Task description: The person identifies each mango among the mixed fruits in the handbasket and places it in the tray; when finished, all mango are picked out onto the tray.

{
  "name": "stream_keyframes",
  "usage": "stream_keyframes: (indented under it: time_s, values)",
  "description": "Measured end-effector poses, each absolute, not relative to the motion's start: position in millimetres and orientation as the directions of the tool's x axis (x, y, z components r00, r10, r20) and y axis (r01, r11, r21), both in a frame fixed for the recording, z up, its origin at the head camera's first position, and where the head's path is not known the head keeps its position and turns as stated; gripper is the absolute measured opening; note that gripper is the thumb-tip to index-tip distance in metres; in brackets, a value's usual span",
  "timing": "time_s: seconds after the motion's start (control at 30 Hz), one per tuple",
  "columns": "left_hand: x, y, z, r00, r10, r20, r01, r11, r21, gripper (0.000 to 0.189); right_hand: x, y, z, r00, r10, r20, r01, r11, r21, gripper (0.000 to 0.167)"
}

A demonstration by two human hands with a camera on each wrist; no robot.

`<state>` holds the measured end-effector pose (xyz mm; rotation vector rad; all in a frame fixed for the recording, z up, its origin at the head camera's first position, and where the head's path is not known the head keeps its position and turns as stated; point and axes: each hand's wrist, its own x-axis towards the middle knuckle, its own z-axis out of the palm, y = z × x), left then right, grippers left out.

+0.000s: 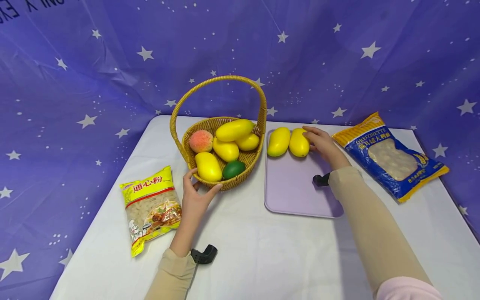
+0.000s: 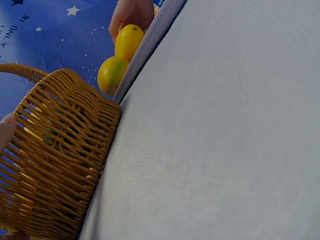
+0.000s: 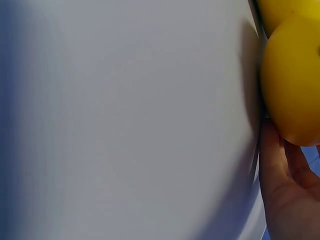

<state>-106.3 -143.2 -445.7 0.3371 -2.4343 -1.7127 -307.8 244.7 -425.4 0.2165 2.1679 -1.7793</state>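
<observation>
My left hand [image 1: 196, 196] holds the front of a wicker basket [image 1: 240, 182], thumb and fingers spread along its side. In the basket lie a peach [image 1: 201, 141], several yellow mangoes [image 1: 209, 167] and a dark green fruit [image 1: 233, 169]. My right hand [image 1: 324, 146] holds a yellow mango [image 1: 299, 143] at the back of a lilac tray [image 1: 300, 187], its fingers about the far right side. A second mango [image 1: 279, 142] lies against it on the left. In the right wrist view, the thumb and fingers [image 3: 272, 155] touch the end of the held mango [image 3: 295, 85].
A yellow bag of pasta [image 1: 153, 208] lies left of the basket. To the tray's right is a blue orecchiette bag [image 1: 393, 158], close to the right forearm. The basket's tall handle [image 1: 219, 78] arches over the fruit. A white cloth [image 1: 255, 258] covers the table; starry purple fabric hangs behind.
</observation>
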Motion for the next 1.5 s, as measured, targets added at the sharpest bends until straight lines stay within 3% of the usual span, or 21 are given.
stream_keyframes:
  time_s: [0.33,0.73,1.13,1.27,1.5]
  values:
    - [-107,-142,-447,-0.966,-0.258,0.004,-0.085,0.333,0.939,0.090,-303,244,-418,-0.949,-0.052,-0.312,0.279,0.330,-0.902,0.064]
    - [-106,-144,-445,-0.966,-0.257,0.009,-0.078,0.325,0.942,0.090,-277,240,-386,-0.998,-0.058,0.000,-0.030,0.519,-0.854,0.065]
    - [-106,-144,-446,-0.967,-0.256,0.005,-0.079,0.317,0.945,0.091,-246,176,-358,-0.987,-0.142,0.080,-0.135,0.442,-0.887,0.060]
    - [-106,-144,-446,-0.966,-0.257,0.007,-0.078,0.319,0.945,0.092,-241,151,-355,-0.981,-0.184,0.065,-0.131,0.375,-0.918,0.059]
    - [-107,-144,-446,-0.967,-0.255,0.016,-0.071,0.325,0.943,0.090,-243,119,-357,-0.972,-0.236,0.022,-0.113,0.382,-0.917,0.065]
